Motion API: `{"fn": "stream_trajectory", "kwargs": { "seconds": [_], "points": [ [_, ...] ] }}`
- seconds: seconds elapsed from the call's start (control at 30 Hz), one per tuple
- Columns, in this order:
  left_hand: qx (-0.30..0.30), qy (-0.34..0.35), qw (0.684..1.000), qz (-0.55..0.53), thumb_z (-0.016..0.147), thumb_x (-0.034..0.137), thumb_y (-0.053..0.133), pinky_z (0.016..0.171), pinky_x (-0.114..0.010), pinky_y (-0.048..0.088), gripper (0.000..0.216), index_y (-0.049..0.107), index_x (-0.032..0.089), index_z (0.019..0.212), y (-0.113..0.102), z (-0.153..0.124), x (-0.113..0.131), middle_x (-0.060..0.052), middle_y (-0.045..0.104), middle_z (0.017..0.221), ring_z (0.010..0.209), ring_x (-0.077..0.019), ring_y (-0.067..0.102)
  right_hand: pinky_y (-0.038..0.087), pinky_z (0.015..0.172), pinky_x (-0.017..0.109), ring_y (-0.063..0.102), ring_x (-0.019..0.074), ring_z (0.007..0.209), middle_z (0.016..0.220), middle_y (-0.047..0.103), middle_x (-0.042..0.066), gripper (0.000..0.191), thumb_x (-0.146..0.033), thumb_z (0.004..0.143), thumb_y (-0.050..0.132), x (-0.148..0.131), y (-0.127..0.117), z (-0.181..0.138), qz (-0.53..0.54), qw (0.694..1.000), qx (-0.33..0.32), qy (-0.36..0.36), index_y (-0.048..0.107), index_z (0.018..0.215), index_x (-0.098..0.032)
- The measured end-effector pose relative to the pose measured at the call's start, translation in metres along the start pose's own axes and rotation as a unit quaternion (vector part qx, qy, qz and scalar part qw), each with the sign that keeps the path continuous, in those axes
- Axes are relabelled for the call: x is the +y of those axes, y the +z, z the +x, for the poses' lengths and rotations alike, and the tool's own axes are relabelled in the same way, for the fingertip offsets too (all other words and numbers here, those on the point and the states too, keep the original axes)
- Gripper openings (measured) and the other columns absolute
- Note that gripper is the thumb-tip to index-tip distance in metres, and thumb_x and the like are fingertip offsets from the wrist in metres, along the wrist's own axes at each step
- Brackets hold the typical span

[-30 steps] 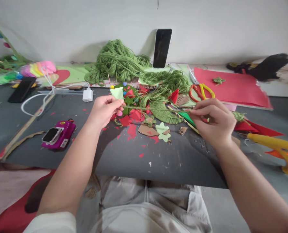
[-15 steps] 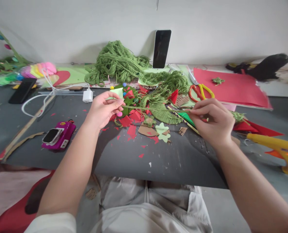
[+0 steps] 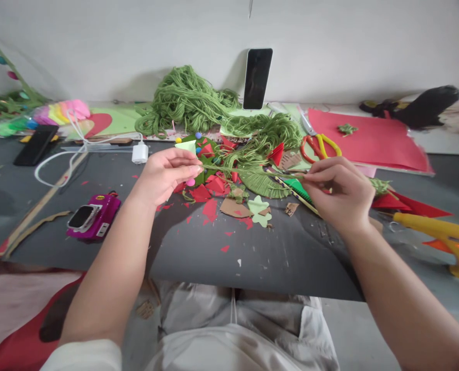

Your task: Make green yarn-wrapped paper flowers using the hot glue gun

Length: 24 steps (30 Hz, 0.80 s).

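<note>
My left hand is closed in a pinch on a thin green yarn-wrapped stick with a pale green paper piece at its left end. My right hand pinches the same stick at its right end, fingers curled. The stick runs level between the hands, just above the dark table. Below it lie red paper scraps, a brown card piece, a pale green clover cut-out and a flat yarn-wound leaf.
Green yarn is heaped at the back by a phone propped on the wall. Red-and-yellow scissors and red paper lie right. A yellow glue gun sits far right, a purple gadget and white charger left.
My left hand has turned slightly, tipping the pale green paper piece down and flatter. The right hand has hardly moved.
</note>
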<state>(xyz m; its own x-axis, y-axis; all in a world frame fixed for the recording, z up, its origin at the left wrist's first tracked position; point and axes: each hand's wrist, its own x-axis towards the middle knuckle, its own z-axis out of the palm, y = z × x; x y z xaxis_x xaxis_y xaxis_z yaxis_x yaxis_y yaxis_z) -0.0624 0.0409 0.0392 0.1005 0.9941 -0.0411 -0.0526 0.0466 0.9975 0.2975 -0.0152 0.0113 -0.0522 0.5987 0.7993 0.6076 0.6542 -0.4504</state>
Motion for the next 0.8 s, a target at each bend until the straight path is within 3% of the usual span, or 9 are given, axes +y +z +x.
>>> {"fn": "stream_trajectory", "kwargs": {
  "seconds": [0.13,0.43,0.63,0.8],
  "points": [
    [0.05,0.046,0.993,0.094,0.062,0.023,0.092,0.062,-0.027,0.062,0.035,0.072,0.014,0.089,0.0048,-0.0002,-0.0036,-0.008,0.079,0.087,0.077,-0.0196,0.075,0.048,0.05,0.031,0.063,0.0152,0.065,0.084,0.071,0.002,0.016,-0.019,0.082,0.083,0.0005,0.0,-0.001,-0.007,1.0,-0.002,0.012,0.069,0.078,-0.025],
    [0.066,0.121,0.97,0.199,0.076,0.029,0.083,0.064,-0.023,0.055,0.023,0.072,0.016,0.092,0.003,0.002,-0.0057,-0.003,0.074,0.082,0.07,-0.0136,0.067,0.046,0.05,0.029,0.063,0.0141,0.064,0.084,0.071,0.001,0.017,-0.016,0.082,0.082,-0.0002,0.0005,0.0,0.0,1.0,0.001,0.006,0.069,0.078,-0.025],
    [0.043,0.102,0.979,0.17,0.085,0.033,0.078,0.06,-0.02,0.053,0.022,0.07,0.018,0.1,0.0047,0.0039,-0.0091,0.0,0.066,0.075,0.069,-0.0121,0.065,0.046,0.05,0.03,0.062,0.0143,0.064,0.084,0.071,0.001,0.016,-0.017,0.083,0.082,0.0,0.0,-0.0011,-0.013,1.0,-0.007,0.001,0.069,0.077,-0.025],
    [0.011,0.044,0.998,0.036,0.081,0.039,0.084,0.052,-0.019,0.048,0.025,0.07,0.02,0.089,0.0069,0.0032,-0.0053,0.002,0.057,0.067,0.055,-0.0076,0.052,0.046,0.049,0.03,0.061,0.0139,0.062,0.084,0.071,0.001,0.016,-0.018,0.083,0.082,-0.0019,0.0008,0.0007,-0.004,1.0,-0.002,0.002,0.068,0.077,-0.025]
  ]
}}
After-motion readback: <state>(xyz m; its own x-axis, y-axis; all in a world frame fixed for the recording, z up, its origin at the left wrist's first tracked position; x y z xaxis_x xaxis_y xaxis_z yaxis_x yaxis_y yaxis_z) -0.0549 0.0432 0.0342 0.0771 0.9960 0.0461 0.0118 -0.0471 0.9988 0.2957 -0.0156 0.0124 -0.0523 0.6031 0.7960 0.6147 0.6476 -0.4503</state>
